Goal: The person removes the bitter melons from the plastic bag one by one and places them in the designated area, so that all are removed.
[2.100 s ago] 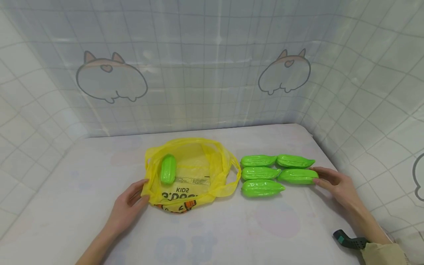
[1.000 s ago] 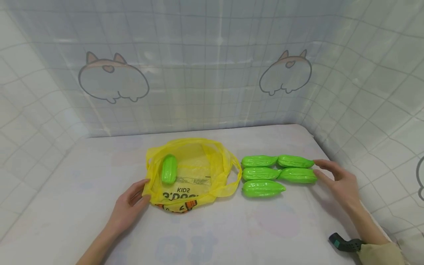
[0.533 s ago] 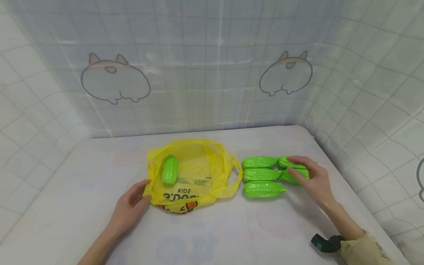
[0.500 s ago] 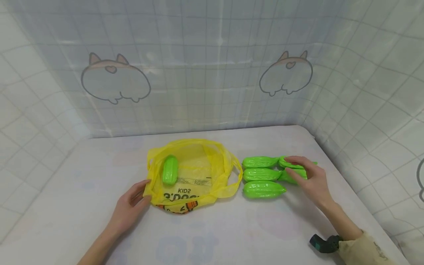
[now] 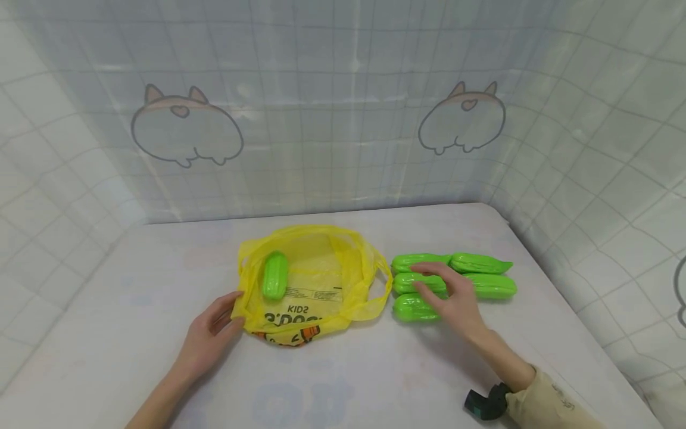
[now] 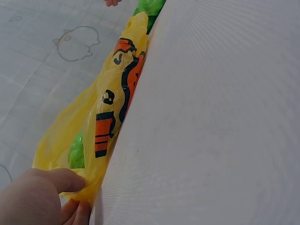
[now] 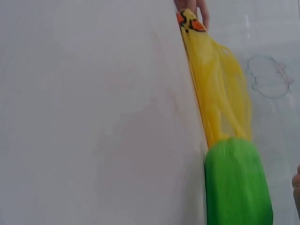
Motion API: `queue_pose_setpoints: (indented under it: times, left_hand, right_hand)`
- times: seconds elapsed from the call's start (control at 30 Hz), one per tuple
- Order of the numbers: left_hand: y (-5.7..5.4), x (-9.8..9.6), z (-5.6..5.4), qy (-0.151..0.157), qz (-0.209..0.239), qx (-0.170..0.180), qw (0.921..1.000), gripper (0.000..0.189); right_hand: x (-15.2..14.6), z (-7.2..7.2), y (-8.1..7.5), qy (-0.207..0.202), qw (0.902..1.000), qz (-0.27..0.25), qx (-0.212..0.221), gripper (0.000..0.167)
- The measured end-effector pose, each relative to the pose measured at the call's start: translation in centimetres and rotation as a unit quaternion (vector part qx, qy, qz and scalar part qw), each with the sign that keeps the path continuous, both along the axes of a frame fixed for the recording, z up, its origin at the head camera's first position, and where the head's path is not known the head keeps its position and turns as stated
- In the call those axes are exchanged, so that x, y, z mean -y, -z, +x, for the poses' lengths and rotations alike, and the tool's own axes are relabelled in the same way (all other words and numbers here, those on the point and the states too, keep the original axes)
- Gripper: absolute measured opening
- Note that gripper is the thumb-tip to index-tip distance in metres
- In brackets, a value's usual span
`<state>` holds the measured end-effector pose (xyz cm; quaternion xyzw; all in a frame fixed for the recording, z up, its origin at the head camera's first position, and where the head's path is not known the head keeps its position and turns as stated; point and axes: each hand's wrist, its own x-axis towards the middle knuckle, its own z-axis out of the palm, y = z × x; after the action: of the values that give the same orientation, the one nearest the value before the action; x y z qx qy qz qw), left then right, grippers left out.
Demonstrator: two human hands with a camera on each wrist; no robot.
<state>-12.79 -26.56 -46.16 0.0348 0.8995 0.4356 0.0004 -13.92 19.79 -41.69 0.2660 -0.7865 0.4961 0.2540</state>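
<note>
My left hand (image 5: 206, 333) pinches the near-left rim of a yellow plastic bag (image 5: 356, 298), thumb and fingers also seen on it in the left wrist view. The bag lies on its side, mouth spread, with one glossy green gourd-like piece (image 5: 276, 275) inside. To its right, several similar ridged green pieces (image 5: 479, 263) with pointed ends lie in rows. Over the left ones hovers my right hand (image 5: 452, 301), thumb and fingers apart around the middle-left piece (image 5: 418, 283), gripping nothing visibly. It hides part of the front piece (image 5: 412, 307).
All lies on a pale, faintly printed tabletop (image 5: 343, 375). A grid-patterned sheet (image 5: 332, 131) with cartoon outlines rises behind and on both sides. A dark wrist device (image 5: 486, 403) and beige sleeve (image 5: 549, 402) are on the right arm.
My right hand has moved left from the far-right end of the green pieces to over the left ones. The middle-right piece it was touching earlier stays put. My left hand still holds the bag.
</note>
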Motion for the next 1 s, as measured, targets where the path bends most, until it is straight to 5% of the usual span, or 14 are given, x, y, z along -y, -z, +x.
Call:
queue_pose_setpoints:
  times: [0.37,0.63,1.0]
  left_hand:
    - [-0.4,0.0,0.2,0.002,0.005,-0.003,1.0000,0.054]
    - [-0.3,0.1,0.1,0.004,0.006,0.002,1.0000,0.055]
    - [-0.2,0.1,0.0,0.005,0.003,0.002,1.0000,0.055]
  right_hand:
    - [4.5,-0.1,0.1,0.022,0.9984,0.053,-0.001,0.030]
    - [7.9,-0.2,0.5,0.001,0.9987,0.051,-0.001,0.032]
    - [12.3,-0.1,1.0,0.010,0.9923,0.070,0.102,0.034]
